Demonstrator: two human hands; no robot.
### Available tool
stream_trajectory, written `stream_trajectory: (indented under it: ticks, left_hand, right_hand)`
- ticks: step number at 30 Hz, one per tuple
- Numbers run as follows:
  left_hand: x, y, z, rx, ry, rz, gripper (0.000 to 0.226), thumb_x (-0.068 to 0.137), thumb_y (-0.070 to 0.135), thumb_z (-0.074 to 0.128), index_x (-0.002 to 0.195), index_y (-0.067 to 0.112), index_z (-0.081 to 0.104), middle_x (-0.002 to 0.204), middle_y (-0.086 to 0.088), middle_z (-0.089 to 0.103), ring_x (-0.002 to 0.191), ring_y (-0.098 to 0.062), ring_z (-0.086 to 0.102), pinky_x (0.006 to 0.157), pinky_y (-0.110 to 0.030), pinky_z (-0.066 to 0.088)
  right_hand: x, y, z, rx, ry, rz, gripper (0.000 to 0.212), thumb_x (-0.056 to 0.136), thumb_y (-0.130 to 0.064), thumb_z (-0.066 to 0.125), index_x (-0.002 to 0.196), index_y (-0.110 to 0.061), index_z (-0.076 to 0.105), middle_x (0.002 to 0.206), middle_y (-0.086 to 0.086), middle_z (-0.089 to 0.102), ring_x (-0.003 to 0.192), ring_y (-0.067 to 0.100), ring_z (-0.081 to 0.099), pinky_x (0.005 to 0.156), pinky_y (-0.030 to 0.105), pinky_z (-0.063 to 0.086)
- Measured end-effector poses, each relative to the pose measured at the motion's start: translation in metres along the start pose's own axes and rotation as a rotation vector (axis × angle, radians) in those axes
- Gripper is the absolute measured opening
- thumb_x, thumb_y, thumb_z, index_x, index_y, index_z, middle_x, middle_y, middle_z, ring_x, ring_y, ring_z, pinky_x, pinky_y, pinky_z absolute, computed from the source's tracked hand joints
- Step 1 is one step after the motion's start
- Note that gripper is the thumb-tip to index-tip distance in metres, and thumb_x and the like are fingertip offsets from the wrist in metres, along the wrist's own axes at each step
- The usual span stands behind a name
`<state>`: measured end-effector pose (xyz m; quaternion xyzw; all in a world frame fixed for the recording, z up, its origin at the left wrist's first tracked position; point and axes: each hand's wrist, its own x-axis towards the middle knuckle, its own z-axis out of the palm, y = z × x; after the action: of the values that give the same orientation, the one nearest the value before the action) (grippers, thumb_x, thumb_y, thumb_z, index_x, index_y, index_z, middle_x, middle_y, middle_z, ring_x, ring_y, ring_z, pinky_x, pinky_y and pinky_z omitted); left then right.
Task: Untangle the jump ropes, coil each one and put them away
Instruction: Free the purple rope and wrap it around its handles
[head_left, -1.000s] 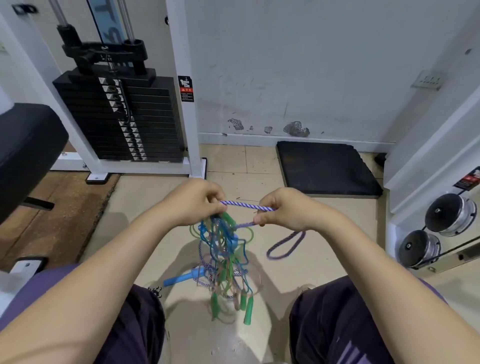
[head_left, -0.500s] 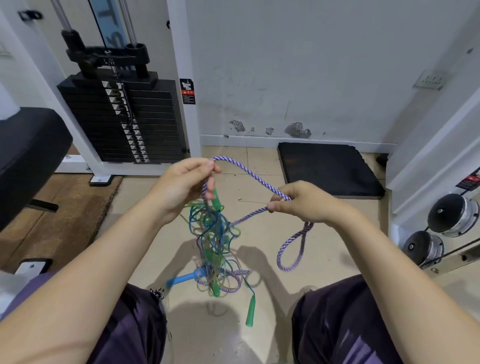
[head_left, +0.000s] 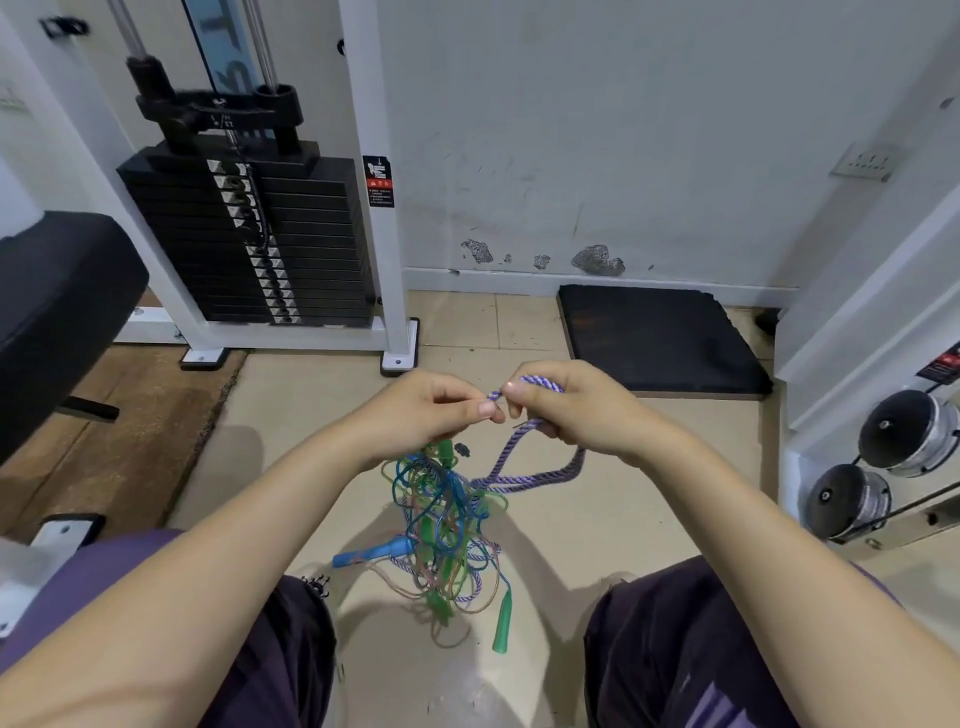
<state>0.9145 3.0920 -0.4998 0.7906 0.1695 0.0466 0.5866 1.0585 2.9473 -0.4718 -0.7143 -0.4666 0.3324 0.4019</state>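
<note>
A tangle of jump ropes (head_left: 447, 525) hangs in the air between my knees, with thin blue, green and pinkish cords knotted together. A blue handle (head_left: 374, 552) sticks out to its left and a green handle (head_left: 503, 621) dangles at the bottom. A purple-and-white braided rope (head_left: 524, 470) loops out of the tangle up to my hands. My left hand (head_left: 431, 410) pinches the top of the tangle and the braided rope's end. My right hand (head_left: 566, 405) is closed on the braided rope, a fold of it over the fingers. The two hands almost touch.
A white weight machine with a black plate stack (head_left: 249, 244) stands at the back left, a black padded seat (head_left: 57, 306) at far left. A black mat (head_left: 660, 338) lies by the wall. Round weights (head_left: 878, 467) sit at right. My knees flank the beige tiled floor.
My hands have come together and lowered; the wide arc of braided rope held between them has closed into a short fold, and the tangle hangs lower.
</note>
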Motion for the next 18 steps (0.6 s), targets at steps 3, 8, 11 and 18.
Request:
stream_trajectory:
  ticks: [3,8,11,18]
  left_hand:
    - [0.0,-0.001,-0.003,-0.008,-0.053,-0.031,0.015,0.097,0.018,0.06,0.092,0.011,0.072,0.069,-0.002,0.06,0.068,-0.013,0.056,0.07,-0.024,0.047]
    - [0.003,-0.013,-0.014,0.275,0.031,-0.034,0.017,0.094,0.023,0.066,0.084,0.015,0.078,0.086,-0.006,0.075,0.088,-0.032,0.067,0.09,-0.047,0.051]
    - [-0.001,-0.006,-0.007,0.097,0.091,0.016,0.017,0.092,0.017,0.067,0.081,0.009,0.077,0.08,-0.005,0.076,0.076,-0.021,0.067,0.085,-0.039,0.053]
    - [-0.005,0.007,-0.004,-0.074,0.115,0.02,0.022,0.085,0.02,0.074,0.085,-0.002,0.075,0.062,-0.006,0.069,0.063,-0.017,0.053,0.062,-0.023,0.042]
  right_hand:
    - [0.0,-0.009,-0.007,0.201,0.243,-0.045,0.028,0.099,-0.026,0.054,0.074,-0.012,0.058,0.051,-0.003,0.042,0.043,0.008,0.036,0.042,0.017,0.026]
    - [-0.004,-0.01,-0.018,0.256,0.325,-0.047,0.033,0.1,-0.03,0.051,0.081,-0.006,0.063,0.061,0.011,0.039,0.047,0.01,0.038,0.043,0.018,0.023]
    - [-0.005,-0.008,-0.016,0.173,0.201,0.041,0.034,0.097,-0.035,0.055,0.089,-0.004,0.065,0.061,0.013,0.047,0.047,0.013,0.038,0.045,0.02,0.028]
    - [-0.008,-0.009,-0.012,0.129,0.04,0.074,0.049,0.089,-0.048,0.062,0.102,-0.001,0.06,0.066,0.006,0.061,0.058,0.021,0.044,0.054,0.027,0.037]
